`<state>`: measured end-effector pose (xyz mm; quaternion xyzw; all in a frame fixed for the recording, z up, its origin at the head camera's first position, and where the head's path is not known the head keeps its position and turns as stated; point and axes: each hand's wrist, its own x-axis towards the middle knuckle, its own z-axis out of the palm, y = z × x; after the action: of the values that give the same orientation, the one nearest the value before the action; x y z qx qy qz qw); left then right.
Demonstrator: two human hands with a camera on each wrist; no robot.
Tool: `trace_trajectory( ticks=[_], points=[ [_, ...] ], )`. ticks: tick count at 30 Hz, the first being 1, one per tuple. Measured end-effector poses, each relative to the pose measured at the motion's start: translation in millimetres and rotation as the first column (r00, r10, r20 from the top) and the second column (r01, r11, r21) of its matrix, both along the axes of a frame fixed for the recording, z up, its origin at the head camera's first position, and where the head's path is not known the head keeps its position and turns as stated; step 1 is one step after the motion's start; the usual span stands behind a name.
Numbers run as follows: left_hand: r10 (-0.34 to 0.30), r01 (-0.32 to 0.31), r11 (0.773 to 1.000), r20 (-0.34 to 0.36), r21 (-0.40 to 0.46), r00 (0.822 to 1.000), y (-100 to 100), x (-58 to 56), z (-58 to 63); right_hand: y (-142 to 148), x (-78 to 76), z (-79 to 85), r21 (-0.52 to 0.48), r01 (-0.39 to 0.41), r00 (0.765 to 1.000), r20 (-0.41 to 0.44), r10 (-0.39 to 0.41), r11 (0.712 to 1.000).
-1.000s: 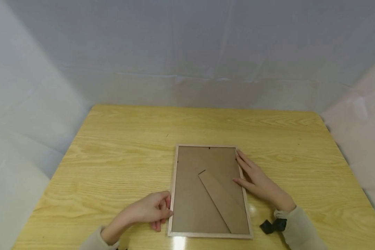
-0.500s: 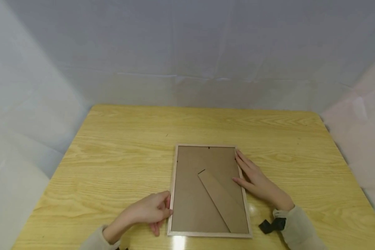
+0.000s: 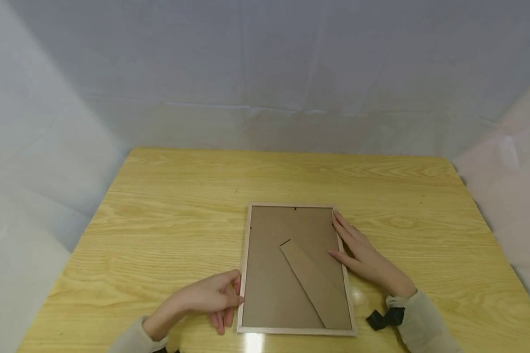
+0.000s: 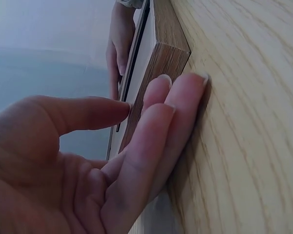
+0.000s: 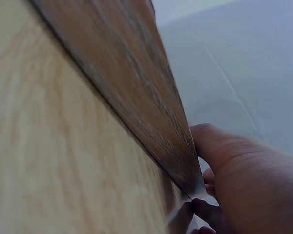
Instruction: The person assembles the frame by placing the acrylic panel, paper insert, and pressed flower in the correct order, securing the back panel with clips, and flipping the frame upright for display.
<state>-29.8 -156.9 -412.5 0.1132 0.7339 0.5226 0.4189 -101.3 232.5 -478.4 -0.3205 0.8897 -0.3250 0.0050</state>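
Observation:
A picture frame (image 3: 265, 289) lies face down on the table, its brown backboard and slanted stand flap (image 3: 311, 287) facing up. At its lower left edge is my left hand (image 3: 212, 294), thumb on the rim and bent fingers against the side. In the left wrist view, the left hand's fingertips (image 4: 158, 122) lie low along the wooden side (image 4: 168, 58). My right hand (image 3: 371, 257) rests along the upper right edge with fairly straight fingers and the thumb over the backboard. From the right wrist, the side of the frame (image 5: 132, 73) partly hides the right hand's fingers.
The wood-grain table (image 3: 159, 211) extends around the frame on every side. Pale sheeting (image 3: 265, 73) stands behind it and to both sides. A black strap (image 3: 384, 318) hangs at the right sleeve cuff.
The left hand's lower fingers have shifted slightly toward the table's front edge. The frame and the right hand stay practically in place.

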Motion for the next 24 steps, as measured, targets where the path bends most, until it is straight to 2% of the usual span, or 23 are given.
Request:
trace_trajectory(
  ticks=[5,8,12,15,18,24],
  points=[
    [0.027,-0.028,0.999,-0.008,-0.042,1.000,5,-0.1,0.7,-1,-0.4,-1.9,-0.003,-0.010,1.000,-0.029,0.009,1.000],
    [0.029,-0.034,0.995,-0.048,-0.098,0.998,10,-1.1,-1.7,-2,-1.2,-3.5,0.030,-0.015,0.998,-0.054,0.016,0.999],
    [0.005,-0.022,0.986,-0.099,-0.163,0.995,15,-2.6,-2.8,-4,0.0,-3.8,0.100,-0.003,0.999,-0.053,0.008,0.995],
    [-0.026,0.006,0.983,-0.106,-0.184,0.994,16,-3.4,-1.4,-4,1.8,-3.4,0.122,0.008,0.999,-0.035,-0.004,0.993],
    [-0.043,0.027,0.982,-0.084,-0.185,0.996,15,-4.4,0.5,-5,2.5,-3.5,0.131,0.014,0.999,-0.031,-0.010,0.991],
    [-0.042,0.042,0.995,-0.006,-0.088,0.999,9,-5.9,4.1,-5,2.6,-2.5,0.139,0.022,1.000,0.009,-0.023,0.990]
  ],
)
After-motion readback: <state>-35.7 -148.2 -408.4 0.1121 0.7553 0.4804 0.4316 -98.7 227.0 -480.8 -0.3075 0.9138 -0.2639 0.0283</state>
